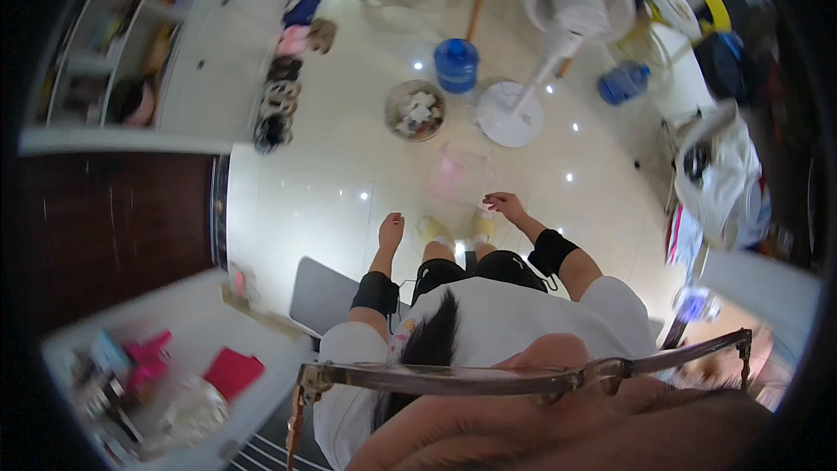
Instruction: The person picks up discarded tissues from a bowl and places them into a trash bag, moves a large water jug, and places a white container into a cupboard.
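My left hand (392, 231) hangs in front of my left thigh with its fingers curled, and nothing shows in it. My right hand (505, 205) reaches forward over my right foot, its fingers partly bent. Just beyond its fingertips is a see-through plastic item with a pink patch (450, 171), perhaps a bag or a box. Whether my right fingers touch it, I cannot tell. Yellow slippers (431, 229) are on my feet. Farther ahead on the tiled floor stands a round bin (390, 119) with crumpled white tissues (417, 108) inside.
A white standing fan (509, 119) and a blue water jug (456, 67) stand ahead. Another jug (621, 84) lies to the right. Shoes (280, 98) line the white cabinet (208, 46). A grey chair (327, 294) is at my left, a cluttered white table (274, 356) behind it.
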Action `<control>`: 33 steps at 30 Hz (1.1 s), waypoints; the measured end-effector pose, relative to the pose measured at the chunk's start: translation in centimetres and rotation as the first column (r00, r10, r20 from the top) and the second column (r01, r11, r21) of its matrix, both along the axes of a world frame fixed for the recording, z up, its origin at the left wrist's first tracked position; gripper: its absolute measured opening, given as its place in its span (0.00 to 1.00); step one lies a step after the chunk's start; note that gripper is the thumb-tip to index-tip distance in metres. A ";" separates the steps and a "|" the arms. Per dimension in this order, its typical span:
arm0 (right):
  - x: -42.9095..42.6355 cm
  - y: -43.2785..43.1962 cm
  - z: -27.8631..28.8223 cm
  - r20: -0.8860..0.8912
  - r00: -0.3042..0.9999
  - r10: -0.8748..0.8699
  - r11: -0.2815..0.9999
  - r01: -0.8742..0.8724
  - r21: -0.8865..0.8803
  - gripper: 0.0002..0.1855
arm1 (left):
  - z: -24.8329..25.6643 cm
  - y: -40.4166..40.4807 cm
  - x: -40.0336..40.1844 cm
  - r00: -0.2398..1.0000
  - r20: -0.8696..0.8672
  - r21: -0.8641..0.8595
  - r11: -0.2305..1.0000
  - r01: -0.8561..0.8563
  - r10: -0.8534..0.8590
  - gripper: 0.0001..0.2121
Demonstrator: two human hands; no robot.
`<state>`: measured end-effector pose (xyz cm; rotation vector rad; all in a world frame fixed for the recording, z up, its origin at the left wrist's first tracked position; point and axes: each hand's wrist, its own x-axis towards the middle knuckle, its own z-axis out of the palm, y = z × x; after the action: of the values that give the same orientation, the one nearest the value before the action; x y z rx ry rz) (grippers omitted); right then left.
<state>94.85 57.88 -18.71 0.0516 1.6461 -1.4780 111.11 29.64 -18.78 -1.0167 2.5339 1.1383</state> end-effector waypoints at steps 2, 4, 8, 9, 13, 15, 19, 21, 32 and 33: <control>0.2 -2.5 1.0 -0.040 0.993 0.109 0.994 -0.108 0.029 0.13 | 0.6 -0.9 3.7 0.993 -0.022 0.007 0.993 -0.118 0.118 0.12; 1.0 -5.3 1.1 -0.059 0.975 0.215 0.976 -0.212 0.056 0.13 | 1.0 -1.5 8.0 0.972 -0.023 0.012 0.973 -0.232 0.232 0.12; 2.3 -11.2 0.1 -0.109 0.894 0.435 0.900 -0.428 0.084 0.12 | 1.5 -2.8 16.4 0.919 -0.022 -0.007 0.919 -0.394 0.394 0.12; 3.1 -12.8 -0.1 -0.126 0.868 0.480 0.877 -0.469 0.106 0.12 | 1.6 -2.9 18.3 0.899 -0.018 -0.005 0.899 -0.438 0.438 0.12; 6.2 -19.7 0.9 -0.122 0.729 0.674 0.739 -0.666 0.102 0.11 | 2.1 -4.7 24.8 0.817 -0.007 0.011 0.817 -0.577 0.577 0.14; 7.8 -23.8 1.7 -0.168 0.633 0.755 0.652 -0.753 0.091 0.12 | 2.2 -5.9 27.0 0.767 -0.016 0.032 0.767 -0.641 0.641 0.15; 12.4 -32.5 5.6 -0.081 0.570 0.818 0.576 -0.812 0.094 0.12 | 3.9 -9.5 30.5 0.686 -0.010 0.130 0.681 -0.720 0.728 0.19; 14.4 -36.9 6.8 -0.067 0.466 0.882 0.471 -0.876 0.107 0.14 | 4.6 -11.7 31.8 0.615 -0.023 0.126 0.613 -0.780 0.788 0.21; 25.6 -61.8 11.7 -0.177 0.078 0.981 0.086 -0.996 0.039 0.15 | 5.0 -23.4 38.9 0.363 -0.173 0.088 0.381 -0.920 0.916 0.24; 26.5 -64.2 11.6 -0.179 0.059 0.982 0.067 -0.997 0.041 0.15 | 5.0 -24.9 39.3 0.337 -0.189 0.085 0.358 -0.930 0.922 0.23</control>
<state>121.38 -6.29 -7.10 -1.1367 1.1341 -0.3614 150.39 4.76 -13.79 -2.7006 1.9365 1.4306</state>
